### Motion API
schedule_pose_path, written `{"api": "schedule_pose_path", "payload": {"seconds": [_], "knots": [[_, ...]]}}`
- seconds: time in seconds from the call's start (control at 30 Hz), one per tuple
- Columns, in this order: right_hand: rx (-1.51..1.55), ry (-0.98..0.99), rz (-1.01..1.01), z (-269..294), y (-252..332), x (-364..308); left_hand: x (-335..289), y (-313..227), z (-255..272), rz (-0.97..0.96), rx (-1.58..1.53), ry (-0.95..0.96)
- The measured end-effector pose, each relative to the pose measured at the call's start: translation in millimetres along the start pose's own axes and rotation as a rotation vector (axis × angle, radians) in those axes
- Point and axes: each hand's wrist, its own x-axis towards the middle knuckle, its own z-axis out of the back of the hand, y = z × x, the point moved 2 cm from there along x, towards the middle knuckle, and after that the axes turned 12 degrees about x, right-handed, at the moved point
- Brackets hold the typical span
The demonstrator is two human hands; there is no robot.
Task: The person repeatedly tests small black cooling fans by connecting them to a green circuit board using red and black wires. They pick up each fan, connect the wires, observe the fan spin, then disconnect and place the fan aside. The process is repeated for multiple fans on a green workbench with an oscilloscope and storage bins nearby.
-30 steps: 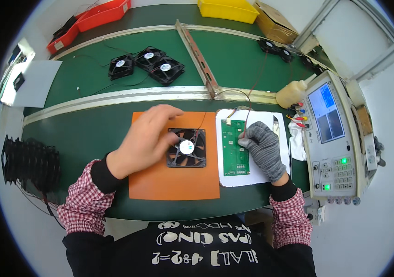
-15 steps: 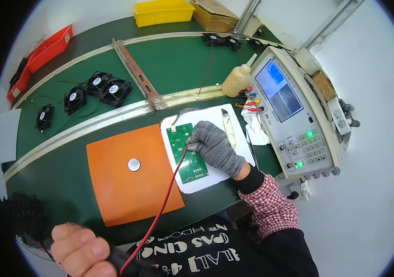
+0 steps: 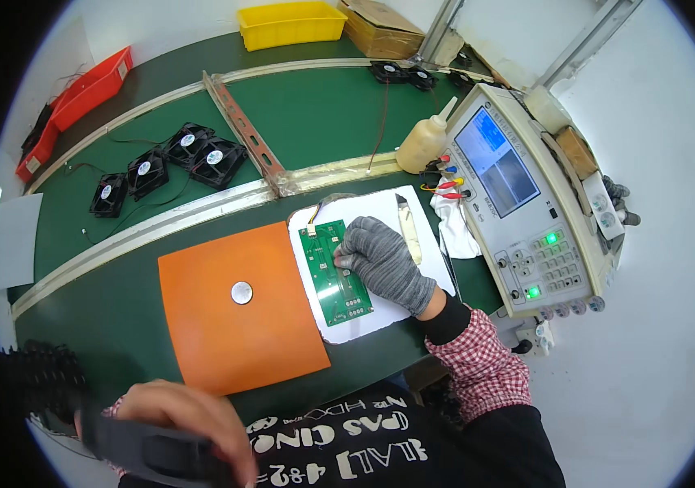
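My left hand (image 3: 189, 419), bare, is low at the left, close to the camera. It grips a black fan (image 3: 152, 451), seen nearly edge-on and blurred. My right hand (image 3: 384, 264), in a grey fingerless-style glove, is over a green circuit board (image 3: 331, 285); its thumb and forefinger are pinched at the board's right side. What they hold, if anything, is hidden. The board rests on a white pad (image 3: 351, 329), with a small wired connector (image 3: 312, 230) at its upper left corner. A cutter-like blade (image 3: 406, 228) lies on the pad beyond the hand.
Left of the pad lies an orange mat (image 3: 242, 342) with a round silvery disc (image 3: 242, 293). Several black fans (image 3: 189, 146) sit on the green strip (image 3: 307, 110) behind a metal rail. A squeeze bottle (image 3: 422, 145) and a test instrument (image 3: 526, 195) stand at the right.
The red-and-black wire stretched between my hands no longer shows. My left hand has turned and moved slightly right with the fan. Fans on the green strip have shifted right. My right hand keeps its pinch.
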Motion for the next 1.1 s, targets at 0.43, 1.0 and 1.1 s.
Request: {"api": "schedule_pose_path", "payload": {"seconds": [0.43, 1.0, 1.1], "knots": [[-0.073, -0.091, -0.028, 3, 2, -4, 113, 15, 50, -0.687, 1.860, -0.520], [-0.039, 0.100, 0.430, -10, 53, 1, 64, 55, 14, -0.643, 1.329, 0.450], [-0.246, 0.070, 0.492, -9, 45, -2, 43, 43, 29, -0.426, 1.534, 0.469]]}}
